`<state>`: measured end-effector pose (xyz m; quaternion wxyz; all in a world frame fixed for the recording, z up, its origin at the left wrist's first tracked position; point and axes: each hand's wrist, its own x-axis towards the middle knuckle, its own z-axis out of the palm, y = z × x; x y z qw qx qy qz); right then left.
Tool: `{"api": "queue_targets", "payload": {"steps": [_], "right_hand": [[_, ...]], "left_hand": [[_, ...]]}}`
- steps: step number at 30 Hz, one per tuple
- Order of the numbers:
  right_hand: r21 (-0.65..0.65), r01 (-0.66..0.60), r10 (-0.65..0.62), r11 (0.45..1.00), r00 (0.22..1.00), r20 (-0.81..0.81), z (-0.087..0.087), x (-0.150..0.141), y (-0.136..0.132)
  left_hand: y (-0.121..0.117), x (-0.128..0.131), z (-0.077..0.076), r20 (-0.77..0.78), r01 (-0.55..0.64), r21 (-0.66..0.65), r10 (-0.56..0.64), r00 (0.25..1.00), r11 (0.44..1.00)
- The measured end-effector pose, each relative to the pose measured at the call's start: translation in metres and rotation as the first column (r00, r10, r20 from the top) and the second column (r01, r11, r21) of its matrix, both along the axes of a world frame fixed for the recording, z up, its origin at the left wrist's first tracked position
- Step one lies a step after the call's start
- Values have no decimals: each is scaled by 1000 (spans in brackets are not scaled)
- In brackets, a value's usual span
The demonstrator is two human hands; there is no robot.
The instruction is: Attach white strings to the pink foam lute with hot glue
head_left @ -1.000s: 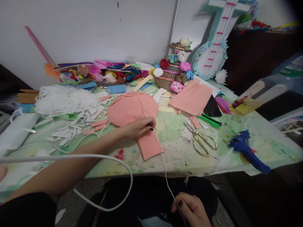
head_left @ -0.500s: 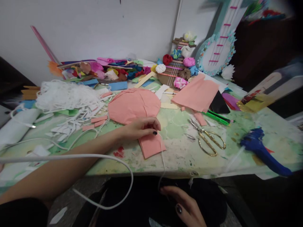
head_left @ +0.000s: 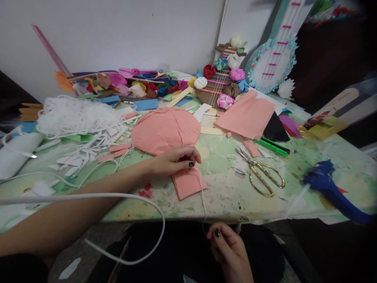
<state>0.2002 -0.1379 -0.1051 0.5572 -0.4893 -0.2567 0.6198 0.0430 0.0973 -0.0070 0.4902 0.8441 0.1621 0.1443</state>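
Note:
A pink paper-covered shape lies on the table: a rounded body (head_left: 166,127) with a short neck (head_left: 190,188) toward me. My left hand (head_left: 172,160) rests across the place where the two meet, thumb and fingers closed on a thin white string (head_left: 203,198). The string runs down over the neck and past the table's front edge. Below that edge, my right hand (head_left: 228,245) pinches its lower part between thumb and fingers. What lies under my left palm is hidden.
Gold-handled scissors (head_left: 262,175), a green cutter (head_left: 273,146) and a blue glue gun (head_left: 332,192) lie to the right. Pink paper (head_left: 247,112) and a tangled white string heap (head_left: 76,118) lie farther back. A white cable (head_left: 118,195) loops above my left forearm.
My right hand has turned and risen slightly, its fingers closing in a pinch on the string. My left hand stays on the pink shape. The view has shifted slightly.

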Motion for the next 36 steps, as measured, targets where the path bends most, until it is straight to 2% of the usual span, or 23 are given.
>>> {"api": "queue_targets", "payload": {"steps": [2,4,9,13,17,21,31,36], "right_hand": [[-20,102,-100,995,991,85,-5,-2,-3],[-18,152,-149,988,984,100,-9,-8,-4],[26,124,-123,992,992,-35,-10,-25,-2],[-48,140,-142,989,988,-60,-9,-25,1],[-106,191,-195,976,981,-25,-12,-20,0],[-117,182,-187,976,982,-36,-11,-18,-2],[-137,235,-233,962,972,25,-5,-15,-9],[-150,346,-338,926,938,76,6,-20,-12]], "left_hand": [[0,0,0,1,-3,-21,3,1000,1000],[-1,0,0,7,-14,-54,15,1000,998],[-2,2,0,15,-38,-99,40,999,994],[-2,2,-3,26,-52,-128,56,998,990],[0,2,-4,43,-69,-98,74,996,993],[0,2,-4,17,-62,-59,63,998,996],[-3,5,-2,-33,-73,129,77,996,989],[-1,5,-3,-52,-19,145,27,998,989]]}}
